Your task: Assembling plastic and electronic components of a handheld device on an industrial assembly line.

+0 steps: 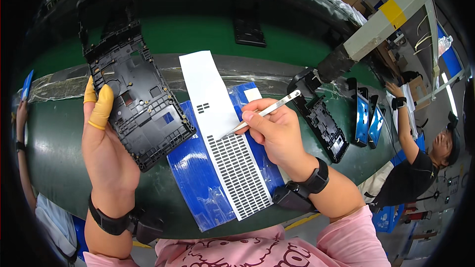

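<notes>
My left hand [106, 143], with yellow finger cots on the thumb and a finger, is closed around the edge of a black plastic housing [143, 101]. The housing is tilted up, its ribbed inner side with small brass inserts facing me. Pinched in my right hand [277, 128] is a pair of metal tweezers [269, 111]. Their tips reach the top rows of small black rectangular stickers on a white backing sheet [200, 76]. Whether a sticker is between the tips is too small to tell. Under the sheet lies a blue taped board [198, 183].
Another black housing [321, 118] lies to the right of my right hand, with two blue-faced black parts [362, 118] beyond it. A dark part [249, 27] sits at the back. A grey post [391, 17] rises at the right. Other people are at the table's right and left ends.
</notes>
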### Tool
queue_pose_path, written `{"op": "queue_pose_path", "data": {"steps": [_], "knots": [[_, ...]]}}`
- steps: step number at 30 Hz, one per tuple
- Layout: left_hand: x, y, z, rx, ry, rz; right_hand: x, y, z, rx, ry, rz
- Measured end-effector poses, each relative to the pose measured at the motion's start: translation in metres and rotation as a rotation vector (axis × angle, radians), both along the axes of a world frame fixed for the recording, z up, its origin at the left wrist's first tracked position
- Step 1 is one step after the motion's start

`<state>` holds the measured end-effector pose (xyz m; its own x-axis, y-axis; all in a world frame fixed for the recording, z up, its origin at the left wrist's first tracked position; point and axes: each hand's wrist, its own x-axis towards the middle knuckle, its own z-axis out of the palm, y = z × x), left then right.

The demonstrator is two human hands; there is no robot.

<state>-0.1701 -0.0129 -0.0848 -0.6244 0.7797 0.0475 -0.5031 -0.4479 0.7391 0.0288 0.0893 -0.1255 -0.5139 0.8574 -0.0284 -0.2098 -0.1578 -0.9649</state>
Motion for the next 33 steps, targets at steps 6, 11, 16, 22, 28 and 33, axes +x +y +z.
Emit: {"op": "queue_pose_path", "data": {"steps": [6, 11, 16, 22, 28, 33], "knots": [[-0.002, -0.001, -0.004, -0.082, -0.102, -0.103, -0.001, 0.0, -0.001, -0.002, -0.015, 0.015], [0.002, 0.002, -0.007, -0.142, -0.087, -0.063, -0.001, 0.001, -0.002, -0.001, -0.028, 0.022], [0.017, 0.005, -0.007, -0.053, 0.024, -0.029, 0.0, 0.0, -0.002, -0.026, 0.023, -0.01], [0.047, -0.007, -0.009, -0.16, -0.21, -0.332, 0.013, -0.019, 0.031, -0.012, 0.191, -0.025], [0.063, -0.018, -0.011, -0.221, -0.303, -0.489, 0.007, -0.044, 0.029, -0.03, 0.166, -0.004], [0.065, -0.018, -0.012, -0.178, -0.302, -0.487, 0.006, -0.044, 0.025, -0.065, 0.127, -0.017]]}}
